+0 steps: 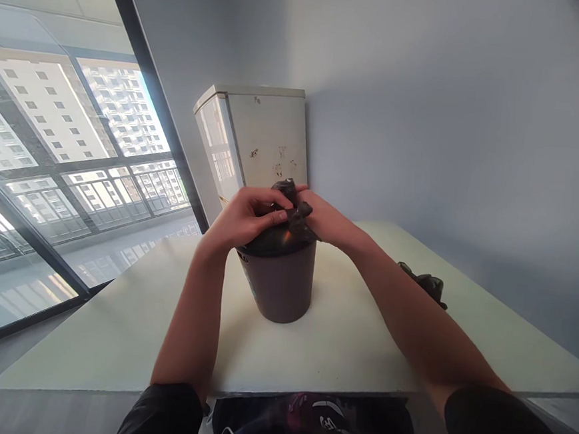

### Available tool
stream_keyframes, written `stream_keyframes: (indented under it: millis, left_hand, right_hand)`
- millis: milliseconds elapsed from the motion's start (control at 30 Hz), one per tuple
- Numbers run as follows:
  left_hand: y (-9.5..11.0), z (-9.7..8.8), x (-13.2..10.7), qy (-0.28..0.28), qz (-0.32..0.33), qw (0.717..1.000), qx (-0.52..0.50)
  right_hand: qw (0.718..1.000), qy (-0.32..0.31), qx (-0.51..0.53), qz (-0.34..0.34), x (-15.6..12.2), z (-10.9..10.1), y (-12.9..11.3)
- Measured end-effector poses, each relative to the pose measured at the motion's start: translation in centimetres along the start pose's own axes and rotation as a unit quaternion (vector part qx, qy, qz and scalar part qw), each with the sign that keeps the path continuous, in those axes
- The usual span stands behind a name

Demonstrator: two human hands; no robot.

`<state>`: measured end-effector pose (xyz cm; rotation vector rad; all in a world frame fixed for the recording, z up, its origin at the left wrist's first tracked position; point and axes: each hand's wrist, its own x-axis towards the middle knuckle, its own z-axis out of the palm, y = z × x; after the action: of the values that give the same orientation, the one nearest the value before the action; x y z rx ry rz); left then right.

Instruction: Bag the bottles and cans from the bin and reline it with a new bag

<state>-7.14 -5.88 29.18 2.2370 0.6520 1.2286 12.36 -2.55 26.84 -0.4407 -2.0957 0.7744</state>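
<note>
A brownish-grey trash bin stands upright on the pale table. Over its top is a black trash bag, bunched up above the rim. My left hand pinches the bag's gathered plastic between thumb and fingers on the left side. At the right side of the bunch, my right hand is against the bag, its fingers mostly hidden behind the plastic. The inside of the bin is covered from sight.
Another crumpled black plastic bag lies on the table at the right, beyond my right forearm. A worn white fridge stands behind the table. A wall rises on the right, and a large glass door is on the left.
</note>
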Motion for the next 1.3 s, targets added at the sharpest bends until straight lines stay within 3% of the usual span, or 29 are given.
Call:
stream_keyframes:
  millis: [200,300,500,600,800,1000,1167,1300]
  left_hand:
    - [-1.1,0.8,0.7,0.183,-0.009,0.983,0.010]
    - [-1.4,0.9,0.7,0.221,0.001,0.975,0.011]
    - [-1.0,1.0,0.4,0.202,-0.002,0.979,0.041]
    - [-0.9,1.2,0.3,0.186,0.018,0.980,0.073]
    - [-0.5,1.0,-0.2,0.162,0.041,0.969,0.182]
    - [-0.2,0.5,-0.4,0.088,0.068,0.961,0.252]
    - [0.1,0.6,0.0,0.140,0.053,0.957,0.249]
    - [0.5,0.7,-0.1,0.138,0.025,0.947,0.289]
  right_hand:
    - [0.999,0.044,-0.025,0.001,-0.2,0.6,-0.1]
    - [0.997,0.053,0.053,0.010,-0.1,0.9,-0.1]
    - [0.948,0.207,0.235,0.054,1.0,0.7,1.4]
    - [0.928,0.225,0.284,0.084,1.2,0.3,1.8]
    - [0.933,0.199,0.282,0.101,1.1,0.2,1.2]
    - [0.948,0.164,0.265,0.066,0.4,-0.5,0.1]
    - [0.963,0.136,0.227,0.059,-0.4,-1.0,-1.0]
    - [0.978,0.097,0.186,0.010,-0.7,-1.3,-1.5]
